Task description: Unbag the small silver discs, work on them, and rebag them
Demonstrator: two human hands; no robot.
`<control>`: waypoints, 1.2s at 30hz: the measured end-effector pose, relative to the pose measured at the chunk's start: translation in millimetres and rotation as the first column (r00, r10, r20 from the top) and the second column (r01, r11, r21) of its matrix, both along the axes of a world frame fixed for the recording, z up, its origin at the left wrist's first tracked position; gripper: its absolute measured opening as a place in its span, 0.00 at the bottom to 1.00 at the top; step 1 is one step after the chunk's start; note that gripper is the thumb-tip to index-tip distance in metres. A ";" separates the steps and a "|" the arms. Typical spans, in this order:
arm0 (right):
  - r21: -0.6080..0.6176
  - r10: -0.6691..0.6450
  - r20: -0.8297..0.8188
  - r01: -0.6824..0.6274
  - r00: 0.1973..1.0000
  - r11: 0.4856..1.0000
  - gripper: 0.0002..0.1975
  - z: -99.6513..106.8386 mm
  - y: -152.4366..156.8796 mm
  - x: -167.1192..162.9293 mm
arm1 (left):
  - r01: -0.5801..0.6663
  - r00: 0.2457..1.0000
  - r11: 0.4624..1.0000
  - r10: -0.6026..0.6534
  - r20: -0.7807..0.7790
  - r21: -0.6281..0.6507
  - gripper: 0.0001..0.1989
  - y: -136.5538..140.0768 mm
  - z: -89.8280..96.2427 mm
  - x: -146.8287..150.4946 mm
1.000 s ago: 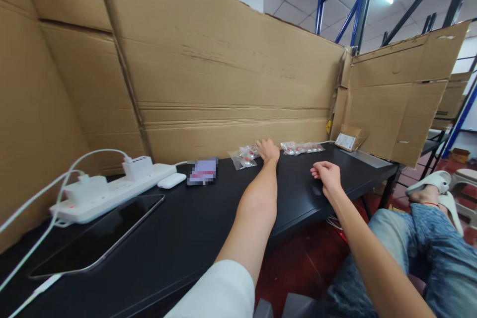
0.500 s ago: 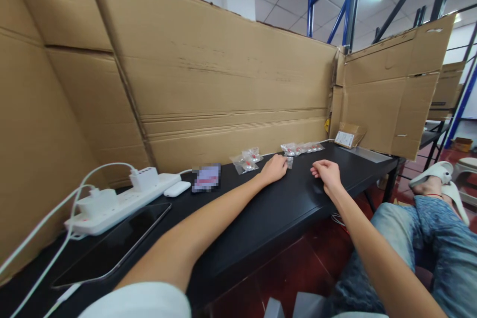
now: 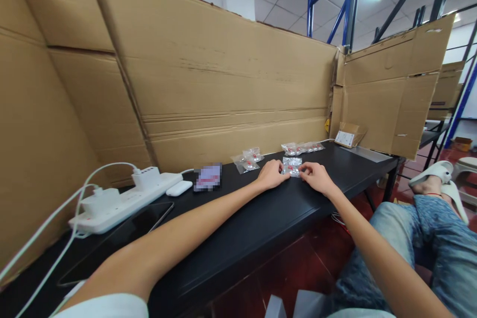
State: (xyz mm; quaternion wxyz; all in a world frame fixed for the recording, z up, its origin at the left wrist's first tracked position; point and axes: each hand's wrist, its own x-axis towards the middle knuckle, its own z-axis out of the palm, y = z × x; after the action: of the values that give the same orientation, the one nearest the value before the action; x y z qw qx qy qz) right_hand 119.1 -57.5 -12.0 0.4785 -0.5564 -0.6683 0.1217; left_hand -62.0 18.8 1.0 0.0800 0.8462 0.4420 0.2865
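Observation:
A small clear plastic bag [image 3: 291, 165] with something red and shiny inside lies on the black table between my two hands. My left hand [image 3: 273, 175] is closed at the bag's left edge. From the other side, my right hand [image 3: 315, 177] pinches its right edge. Just behind it is a row of similar clear bags [image 3: 302, 148] with small red items. To the left of my left hand, a little pile of the same kind of bags [image 3: 247, 159] rests near the cardboard wall.
A phone with a blurred screen [image 3: 207, 178], a white earphone case [image 3: 179, 188] and a white power strip [image 3: 126, 201] with cables line the left. A dark tablet [image 3: 115, 246] lies under my left forearm. An open cardboard box [image 3: 349, 136] stands at the far right.
My right hand has moved left to the small bag. My left hand has shifted slightly left and down, so the bag now shows between both hands.

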 end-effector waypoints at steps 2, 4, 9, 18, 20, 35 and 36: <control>0.030 -0.033 0.105 0.030 0.994 0.999 0.08 -0.2 -0.2 -1.2 | 0.135 0.988 0.991 -0.133 0.079 -0.023 0.11 3.4 -1.0 -0.8; 0.045 -0.064 0.211 0.055 0.975 0.997 0.12 -0.2 -1.4 -2.9 | 0.249 0.953 0.967 -0.234 0.190 -0.059 0.12 6.8 -2.8 -1.9; 0.040 -0.092 0.380 0.084 0.920 0.996 0.23 3.1 -9.1 -9.2 | 0.430 0.825 0.866 -0.263 0.500 -0.254 0.12 13.5 -5.3 -3.5; 0.086 -0.113 0.236 0.095 0.965 0.992 0.22 4.4 -11.2 -10.5 | 0.595 0.666 0.709 -0.172 0.725 -0.378 0.10 7.3 8.7 -7.9; 0.090 -0.084 0.086 0.076 0.993 0.993 0.18 3.0 -7.7 -7.2 | 0.634 0.629 0.663 -0.141 0.765 -0.399 0.10 1.7 10.4 -7.0; 0.043 0.134 -0.584 -0.135 0.800 0.990 0.10 6.4 -5.2 7.5 | 0.697 0.543 0.589 -0.060 0.837 -0.410 0.16 -11.9 2.7 4.8; 0.051 0.139 -0.595 -0.136 0.791 0.989 0.10 6.2 -4.3 9.0 | 0.687 0.539 0.599 -0.038 0.841 -0.413 0.15 -10.5 1.8 5.3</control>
State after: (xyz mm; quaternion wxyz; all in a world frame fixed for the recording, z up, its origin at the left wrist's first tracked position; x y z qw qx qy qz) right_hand 128.1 -61.8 -5.8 0.6559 -0.4384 -0.5226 0.3233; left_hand -56.7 8.2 2.8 0.6406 0.6173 0.2305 0.3942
